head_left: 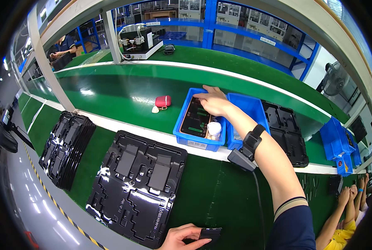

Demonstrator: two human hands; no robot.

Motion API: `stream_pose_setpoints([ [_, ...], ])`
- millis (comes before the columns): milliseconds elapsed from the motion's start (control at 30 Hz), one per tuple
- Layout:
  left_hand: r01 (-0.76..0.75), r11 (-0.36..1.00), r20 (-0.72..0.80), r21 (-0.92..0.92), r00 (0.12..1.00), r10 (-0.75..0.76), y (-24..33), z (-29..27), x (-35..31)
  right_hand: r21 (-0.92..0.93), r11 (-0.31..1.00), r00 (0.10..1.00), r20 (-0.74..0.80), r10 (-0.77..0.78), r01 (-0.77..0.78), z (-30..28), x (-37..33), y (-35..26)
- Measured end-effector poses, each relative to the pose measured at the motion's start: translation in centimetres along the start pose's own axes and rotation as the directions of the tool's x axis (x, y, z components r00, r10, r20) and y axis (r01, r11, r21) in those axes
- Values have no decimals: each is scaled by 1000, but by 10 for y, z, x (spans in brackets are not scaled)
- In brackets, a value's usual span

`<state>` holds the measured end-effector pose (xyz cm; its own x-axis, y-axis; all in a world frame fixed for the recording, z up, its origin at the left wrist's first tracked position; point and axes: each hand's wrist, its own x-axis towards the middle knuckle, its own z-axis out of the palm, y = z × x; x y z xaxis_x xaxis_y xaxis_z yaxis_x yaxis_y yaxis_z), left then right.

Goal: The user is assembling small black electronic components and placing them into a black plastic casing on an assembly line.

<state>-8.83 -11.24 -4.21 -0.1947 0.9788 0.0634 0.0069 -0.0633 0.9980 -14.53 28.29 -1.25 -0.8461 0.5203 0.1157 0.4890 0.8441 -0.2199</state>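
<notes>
A flat dark phone-like device (196,118) lies in a blue bin (186,139) at the far edge of the green workbench (219,196), and the right hand (211,102) reaches into the bin with fingers bent over its top end, touching it. The left hand (181,238), at the near edge, pinches a small black part (211,233). A black moulded tray (136,187) lies left of it, with a stack of trays (65,148) further left.

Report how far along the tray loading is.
Done: two flat black parts sit in the black moulded tray. In hand: the left hand grips a small black part; the right hand reaches into the blue bin. Left: most tray pockets look empty.
</notes>
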Motion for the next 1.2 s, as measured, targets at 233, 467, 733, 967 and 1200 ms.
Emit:
stream_pose_setpoints([
  [233,-7,999,-12,-46,1000,7,3,2,1,53,999,998,-70,0,4,-5,-5,2],
  [467,-5,1000,-2,4,1000,5,-3,-1,-2,56,998,1000,-1,-20,20,-34,-30,-4],
  [733,5,996,-46,-88,999,-9,2,7,0,210,955,977,-1,-212,208,-40,-70,-17],
  [967,45,995,13,-85,999,-44,-19,-1,-7,86,995,998,13,-54,52,-34,-74,-23],
  [1200,1,999,-56,-49,998,-4,5,5,1,129,983,990,24,-136,131,-19,-70,-18],
])
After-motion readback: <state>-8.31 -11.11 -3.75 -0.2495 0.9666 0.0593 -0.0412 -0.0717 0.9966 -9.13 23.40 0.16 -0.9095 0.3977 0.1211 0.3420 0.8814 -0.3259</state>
